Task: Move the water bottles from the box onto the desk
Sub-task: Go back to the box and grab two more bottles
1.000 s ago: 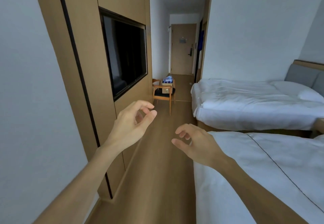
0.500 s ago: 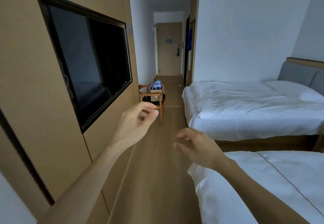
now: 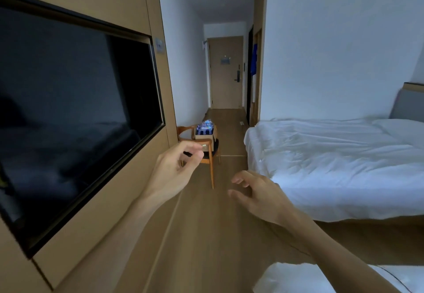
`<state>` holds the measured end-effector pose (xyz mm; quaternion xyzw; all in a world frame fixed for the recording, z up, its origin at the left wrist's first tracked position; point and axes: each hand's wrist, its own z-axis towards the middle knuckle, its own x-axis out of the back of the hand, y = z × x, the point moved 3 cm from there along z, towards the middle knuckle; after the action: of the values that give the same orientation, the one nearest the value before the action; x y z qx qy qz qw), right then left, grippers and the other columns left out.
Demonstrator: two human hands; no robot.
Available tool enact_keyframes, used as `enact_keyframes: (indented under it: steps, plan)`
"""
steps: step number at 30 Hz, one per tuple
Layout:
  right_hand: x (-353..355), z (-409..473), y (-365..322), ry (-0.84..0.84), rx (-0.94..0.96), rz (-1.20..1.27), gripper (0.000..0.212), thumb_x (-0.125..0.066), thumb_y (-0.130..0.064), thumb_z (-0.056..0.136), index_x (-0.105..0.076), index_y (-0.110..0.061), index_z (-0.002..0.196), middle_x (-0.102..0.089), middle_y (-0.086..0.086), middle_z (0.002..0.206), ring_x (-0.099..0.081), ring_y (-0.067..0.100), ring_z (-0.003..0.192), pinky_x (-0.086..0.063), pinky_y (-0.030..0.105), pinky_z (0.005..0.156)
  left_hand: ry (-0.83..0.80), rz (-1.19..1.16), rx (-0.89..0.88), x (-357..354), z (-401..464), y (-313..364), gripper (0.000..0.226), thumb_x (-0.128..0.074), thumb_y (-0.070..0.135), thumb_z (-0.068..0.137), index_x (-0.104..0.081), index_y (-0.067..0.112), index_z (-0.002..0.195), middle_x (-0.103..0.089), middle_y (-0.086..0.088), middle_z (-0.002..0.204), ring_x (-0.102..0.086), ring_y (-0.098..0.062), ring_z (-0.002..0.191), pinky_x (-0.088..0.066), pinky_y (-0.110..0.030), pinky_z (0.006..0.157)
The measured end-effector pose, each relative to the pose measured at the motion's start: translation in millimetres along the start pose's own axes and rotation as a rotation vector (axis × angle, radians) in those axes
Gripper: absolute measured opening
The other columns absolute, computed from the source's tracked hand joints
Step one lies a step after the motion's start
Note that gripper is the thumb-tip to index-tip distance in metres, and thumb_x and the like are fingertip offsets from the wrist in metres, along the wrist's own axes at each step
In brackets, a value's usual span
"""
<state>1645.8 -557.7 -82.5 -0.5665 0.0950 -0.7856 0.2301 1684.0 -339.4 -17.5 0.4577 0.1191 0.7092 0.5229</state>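
Observation:
A cardboard box [image 3: 205, 137] stands on a wooden chair [image 3: 210, 155] a few steps ahead by the left wall. Several water bottles [image 3: 205, 126] with blue labels stick out of its top. My left hand [image 3: 174, 173] is raised in front of the chair, fingers loosely curled, holding nothing. My right hand [image 3: 259, 195] hovers lower and to the right over the floor, fingers apart and empty. Both hands are well short of the box. No desk is in view.
A wall-mounted television [image 3: 75, 113] in a wood panel fills the left. Two white beds stand on the right: one [image 3: 339, 164] ahead, another's corner [image 3: 298, 279] near my right arm. A wood-floor aisle [image 3: 202, 235] leads to a closed door [image 3: 226, 72].
The view has moved forward along the aisle; the chair with the box is closer and the television larger. My hands keep much the same raised, empty pose.

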Motion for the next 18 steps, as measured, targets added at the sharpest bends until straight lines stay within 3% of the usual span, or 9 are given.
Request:
enact_keyframes:
  steps: [5,7,12,18]
  plan:
    - [-11.9,88.6,57.0,-0.021,0.005,0.028,0.031,-0.049,-0.059,0.090,-0.054,-0.036,0.111,-0.057,-0.020,0.111,-0.056,0.001,0.099,-0.052,0.033,0.086,0.025,0.017,0.037,-27.8,80.1,-50.1,0.017,-0.053,0.042,0.094,-0.060,0.039,0.109,-0.061,0.021,0.102,-0.056,0.001,0.097,-0.049,-0.010,0.068]
    - [-21.9,123.3,78.4,-0.033,0.012,0.032,0.030,-0.050,-0.058,0.090,-0.054,-0.037,0.111,-0.056,-0.021,0.110,-0.056,0.000,0.098,-0.052,0.033,0.086,0.044,0.022,0.042,-38.3,110.2,-72.6,0.017,-0.054,0.040,0.094,-0.060,0.038,0.110,-0.061,0.020,0.103,-0.056,-0.001,0.096,-0.049,-0.007,0.065]
    - [-53.4,214.7,130.3,-0.058,0.026,0.024,0.027,-0.049,-0.059,0.089,-0.051,-0.042,0.110,-0.055,-0.024,0.109,-0.056,0.000,0.098,-0.053,0.034,0.085,0.057,0.005,0.042,-66.7,184.6,-139.0,0.014,-0.054,0.039,0.095,-0.059,0.041,0.107,-0.062,0.019,0.102,-0.056,0.000,0.094,-0.046,-0.018,0.072]
    - [-81.7,340.4,184.7,-0.058,-0.001,-0.020,0.027,-0.053,-0.054,0.090,-0.055,-0.037,0.111,-0.059,-0.020,0.110,-0.057,-0.001,0.097,-0.051,0.024,0.082,0.069,-0.034,0.049,-94.4,303.1,-230.8,0.017,-0.053,0.039,0.095,-0.060,0.033,0.110,-0.063,0.018,0.103,-0.058,0.005,0.093,-0.046,-0.010,0.072]
